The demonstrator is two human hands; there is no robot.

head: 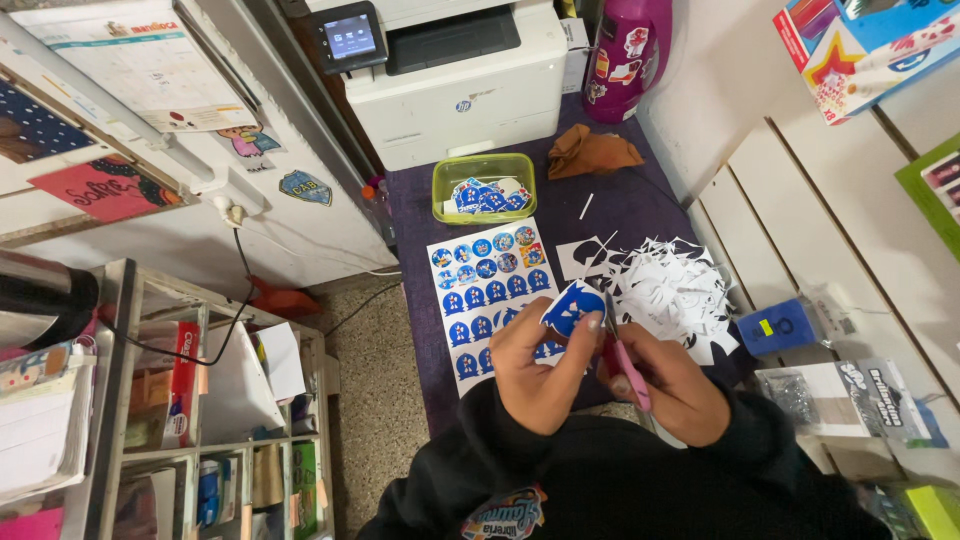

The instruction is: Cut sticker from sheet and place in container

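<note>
Left hand [540, 370] pinching blue-and-white sticker cutout [572, 306] between thumb and fingers, holding it up off surface, apparently so blades can follow edge. Right hand [672, 388] closed around pink-handled scissors [622, 360], blades meeting cutout's right side. Printed sticker sheet [490, 300] lying flat on purple mat [640, 200], just left of hands, partly under left hand. White paper offcuts [672, 288] piling right of scissors. Green tray [484, 187] beyond sheet holding several finished cutouts, clear of scraps. White printer [455, 75] standing behind tray.

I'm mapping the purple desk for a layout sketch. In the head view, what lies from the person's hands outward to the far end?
hands → printed sticker sheet → green tray of cut stickers → white printer
</note>
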